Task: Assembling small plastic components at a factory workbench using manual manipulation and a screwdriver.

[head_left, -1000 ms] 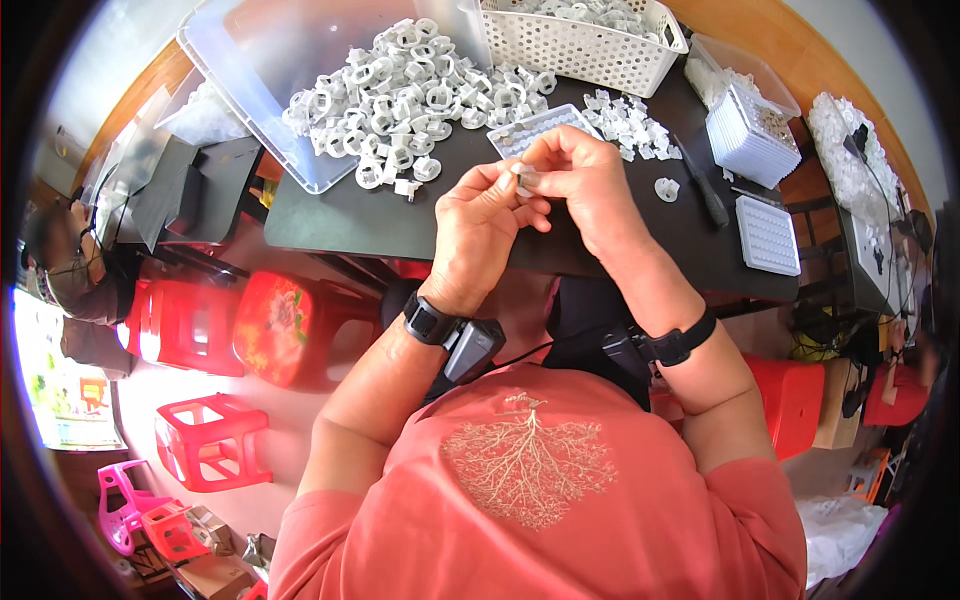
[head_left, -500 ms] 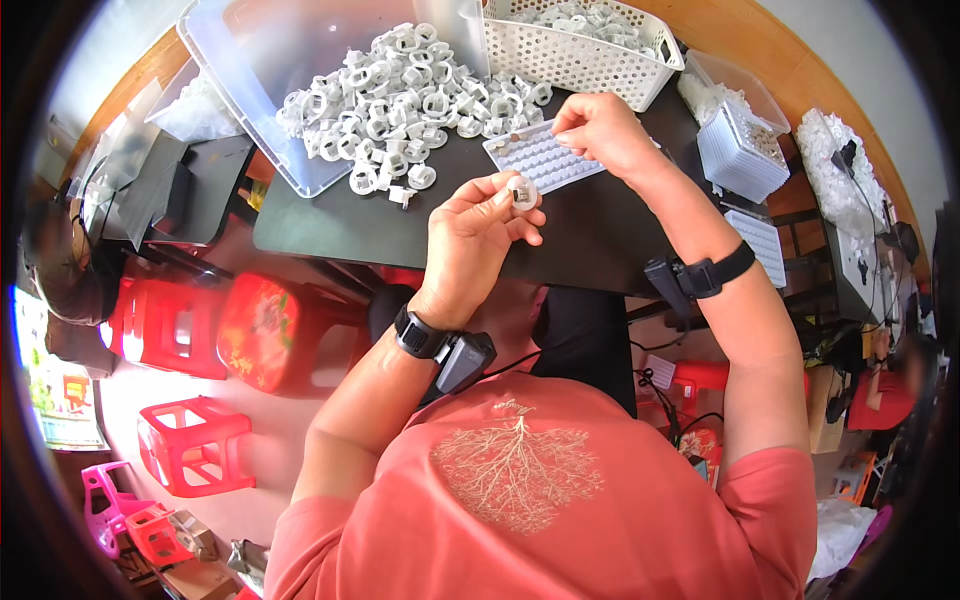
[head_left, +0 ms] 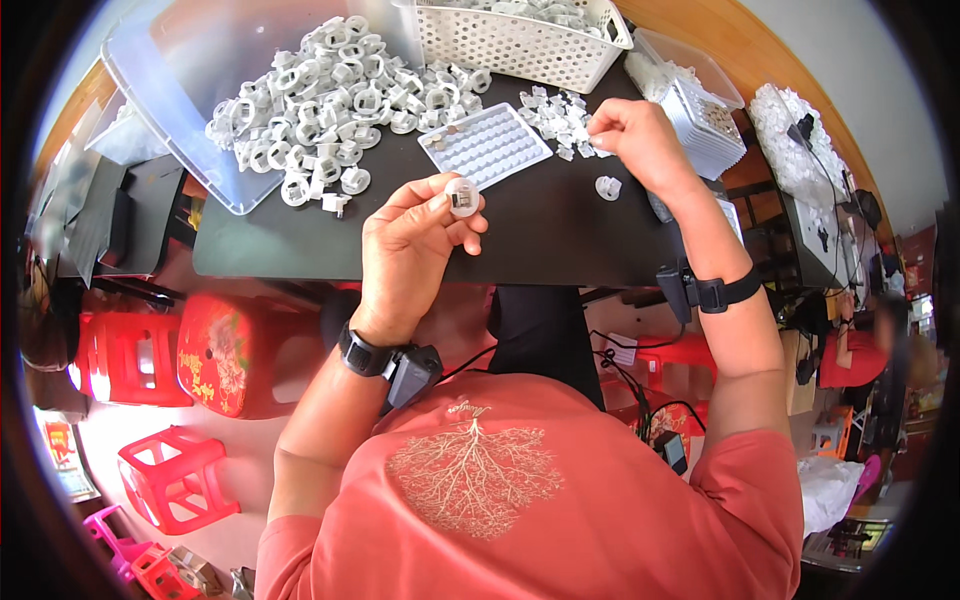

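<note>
My left hand (head_left: 410, 235) is closed in a pinch around a round, clear-white plastic housing (head_left: 464, 186) with a dark insert, raised over the table's front part. On the far right side of the table, my right hand (head_left: 645, 145) has its thumb and fingers pressed together at a small heap of whitish plastic bits (head_left: 556, 118); whatever is between the fingertips is too small to make out. Between the hands lies a pale ridged tray (head_left: 495, 158) with a few small pieces at its left corner. One loose plastic piece (head_left: 608, 188) sits below my right hand.
A big pile of round plastic housings (head_left: 310, 120) spills from a tipped clear bin (head_left: 150, 90) on the dark table (head_left: 290, 245). Behind stand a white perforated basket (head_left: 520, 55) and stacked trays (head_left: 705, 125) at right. Red stools (head_left: 215, 355) stand at left.
My right hand has moved from above the tray to the heap of small bits on its right. The left hand still holds the housing. The whole view has shifted.
</note>
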Demonstrator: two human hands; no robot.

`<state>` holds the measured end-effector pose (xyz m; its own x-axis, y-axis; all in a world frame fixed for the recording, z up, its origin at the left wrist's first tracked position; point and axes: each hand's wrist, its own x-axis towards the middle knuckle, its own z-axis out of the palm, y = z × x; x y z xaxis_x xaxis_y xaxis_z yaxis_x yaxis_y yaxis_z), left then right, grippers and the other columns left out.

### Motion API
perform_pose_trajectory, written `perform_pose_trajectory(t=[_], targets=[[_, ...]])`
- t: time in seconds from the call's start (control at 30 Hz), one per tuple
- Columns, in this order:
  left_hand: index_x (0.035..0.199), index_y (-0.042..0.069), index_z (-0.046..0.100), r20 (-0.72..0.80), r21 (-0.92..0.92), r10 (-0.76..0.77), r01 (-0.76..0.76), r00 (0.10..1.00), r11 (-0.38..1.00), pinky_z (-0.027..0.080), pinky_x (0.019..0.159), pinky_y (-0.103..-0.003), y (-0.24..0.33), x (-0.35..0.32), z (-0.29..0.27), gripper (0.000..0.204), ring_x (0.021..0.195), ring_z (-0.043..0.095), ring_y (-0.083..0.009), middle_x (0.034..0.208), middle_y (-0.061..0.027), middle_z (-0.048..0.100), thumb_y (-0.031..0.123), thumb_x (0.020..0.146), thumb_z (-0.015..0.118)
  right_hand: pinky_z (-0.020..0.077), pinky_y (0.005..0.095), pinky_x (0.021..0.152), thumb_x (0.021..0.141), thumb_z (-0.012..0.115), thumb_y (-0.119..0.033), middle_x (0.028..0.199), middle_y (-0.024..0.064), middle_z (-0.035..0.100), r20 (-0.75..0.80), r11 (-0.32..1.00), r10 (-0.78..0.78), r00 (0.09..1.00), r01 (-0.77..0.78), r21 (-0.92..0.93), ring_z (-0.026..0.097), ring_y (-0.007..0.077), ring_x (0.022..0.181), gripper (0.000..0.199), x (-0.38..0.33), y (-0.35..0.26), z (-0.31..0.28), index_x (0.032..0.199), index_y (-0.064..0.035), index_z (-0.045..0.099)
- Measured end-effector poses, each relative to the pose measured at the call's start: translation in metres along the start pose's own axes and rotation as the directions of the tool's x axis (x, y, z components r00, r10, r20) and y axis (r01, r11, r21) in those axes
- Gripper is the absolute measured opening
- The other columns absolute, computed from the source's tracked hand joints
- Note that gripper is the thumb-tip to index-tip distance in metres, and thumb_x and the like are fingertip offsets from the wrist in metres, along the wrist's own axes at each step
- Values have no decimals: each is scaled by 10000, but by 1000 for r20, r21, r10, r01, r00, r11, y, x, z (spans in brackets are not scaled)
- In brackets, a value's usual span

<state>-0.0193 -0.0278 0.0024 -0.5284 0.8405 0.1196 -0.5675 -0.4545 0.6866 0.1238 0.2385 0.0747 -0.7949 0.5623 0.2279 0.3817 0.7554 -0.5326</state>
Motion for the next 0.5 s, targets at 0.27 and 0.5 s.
perform_pose_trajectory(t=[0.27, 0.5], targets=[[1161, -54, 607, 15, 40, 1, -2, 1000, 999, 544, 669, -331, -1, 0, 2, 269, 849, 669, -282, 1021, -230, 659, 150, 986, 589, 529, 417, 737, 790, 715, -109, 854, 98, 723, 63, 961, -162, 985, 172, -215, 688, 300, 838, 59, -2, 2, 30, 845, -94, 731], [1172, -57, 597, 7, 38, 5, -5, 1000, 999, 544, 677, -337, -1, -1, 4, 282, 854, 665, -288, 1025, -233, 656, 160, 991, 593, 520, 437, 740, 790, 701, -68, 816, 107, 705, 180, 944, -221, 959, 256, -207, 680, 315, 848, 53, -14, -2, 30, 842, -67, 708]])
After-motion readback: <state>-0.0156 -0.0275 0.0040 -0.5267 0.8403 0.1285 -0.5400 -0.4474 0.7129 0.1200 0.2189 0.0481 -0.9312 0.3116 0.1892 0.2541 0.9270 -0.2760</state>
